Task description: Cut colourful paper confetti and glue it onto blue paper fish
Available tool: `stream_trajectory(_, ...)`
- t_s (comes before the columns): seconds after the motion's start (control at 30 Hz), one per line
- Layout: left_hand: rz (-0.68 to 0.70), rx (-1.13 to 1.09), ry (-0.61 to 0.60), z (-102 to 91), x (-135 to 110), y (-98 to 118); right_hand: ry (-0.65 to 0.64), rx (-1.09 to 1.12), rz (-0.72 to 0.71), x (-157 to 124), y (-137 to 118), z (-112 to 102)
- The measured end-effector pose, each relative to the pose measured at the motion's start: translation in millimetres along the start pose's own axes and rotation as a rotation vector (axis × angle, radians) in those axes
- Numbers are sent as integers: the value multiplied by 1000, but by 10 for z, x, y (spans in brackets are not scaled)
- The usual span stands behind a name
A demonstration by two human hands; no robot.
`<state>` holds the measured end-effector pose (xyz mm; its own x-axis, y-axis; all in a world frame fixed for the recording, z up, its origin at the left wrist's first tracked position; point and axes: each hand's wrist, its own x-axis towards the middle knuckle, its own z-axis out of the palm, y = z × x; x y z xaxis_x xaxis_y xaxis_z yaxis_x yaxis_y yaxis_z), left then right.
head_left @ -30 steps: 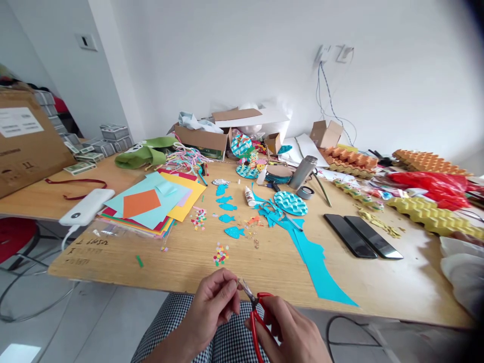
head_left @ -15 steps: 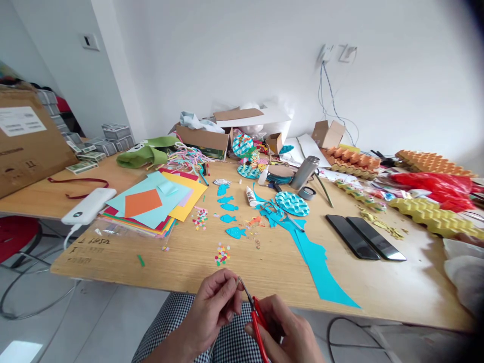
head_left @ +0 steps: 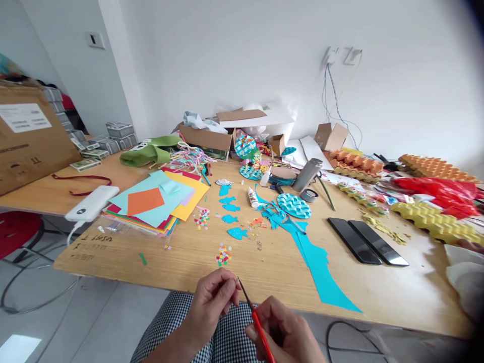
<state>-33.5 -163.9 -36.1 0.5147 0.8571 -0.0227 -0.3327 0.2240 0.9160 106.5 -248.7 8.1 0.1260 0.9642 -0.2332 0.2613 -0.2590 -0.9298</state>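
Observation:
My right hand (head_left: pixel 285 330) is closed around the red handles of a pair of scissors (head_left: pixel 260 330), whose blades point up and left. The blade tips reach the fingertips of my left hand (head_left: pixel 217 297). Thumb and forefinger of that hand are pinched together on something too small to make out. Just beyond my hands lies a small heap of coloured paper dots (head_left: pixel 224 254). Past it, blue paper fish (head_left: pixel 237 233) form a column on the table, the nearest one spotted. A long cut strip of blue paper (head_left: pixel 327 285) lies to the right.
Coloured paper sheets (head_left: pixel 151 201) and a power bank (head_left: pixel 92 203) lie at left. A glue bottle (head_left: pixel 253 197), a steel flask (head_left: pixel 307 174) and a tape roll (head_left: pixel 310 195) stand mid-table. Two black phones (head_left: pixel 354 241) and yellow egg-carton pieces (head_left: pixel 427 220) are at right. Boxes line the wall.
The scissor handles have come together and the blades look closed. Both hands stay almost in place, while the view has shifted slightly.

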Motion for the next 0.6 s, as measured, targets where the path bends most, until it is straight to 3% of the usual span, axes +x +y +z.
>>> stream_trajectory(0.27,-35,-26,-11,6,-4,20,-49,100,133,-45,-124,3)
stream_trajectory(0.6,3,35,-14,-29,1,-5,-31,39,80,-33,-114,-1)
